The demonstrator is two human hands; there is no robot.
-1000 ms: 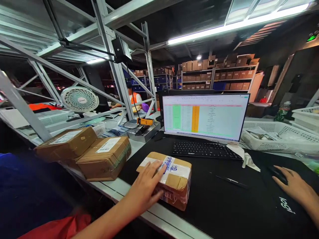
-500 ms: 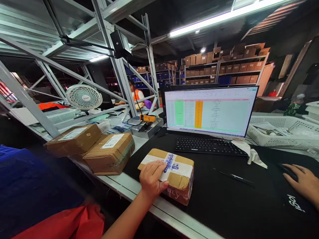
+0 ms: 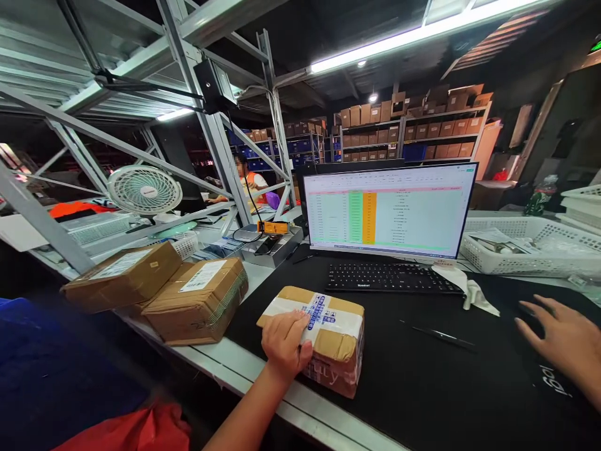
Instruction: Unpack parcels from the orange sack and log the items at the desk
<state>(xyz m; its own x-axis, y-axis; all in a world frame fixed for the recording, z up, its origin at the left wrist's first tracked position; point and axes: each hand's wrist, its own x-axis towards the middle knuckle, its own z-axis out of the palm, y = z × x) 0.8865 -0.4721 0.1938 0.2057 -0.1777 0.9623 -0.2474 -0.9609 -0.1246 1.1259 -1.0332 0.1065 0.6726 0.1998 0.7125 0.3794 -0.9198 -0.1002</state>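
Cardboard parcel point(image 3: 335, 344) under left hand point(image 3: 284, 341), fingers curled gripping its near-left end; long axis runs left-right. Right hand point(image 3: 563, 341) well apart (fingers spread, flat on mat point(image 3: 422, 388)).

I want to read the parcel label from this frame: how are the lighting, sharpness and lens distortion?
Head view: the ceiling strip light blows out; the monitor is bright, its rows too small to read; the left hand and parcel are lit and sharp; the steel racking splays from wide-angle distortion; the blue mass at lower left is blurred.
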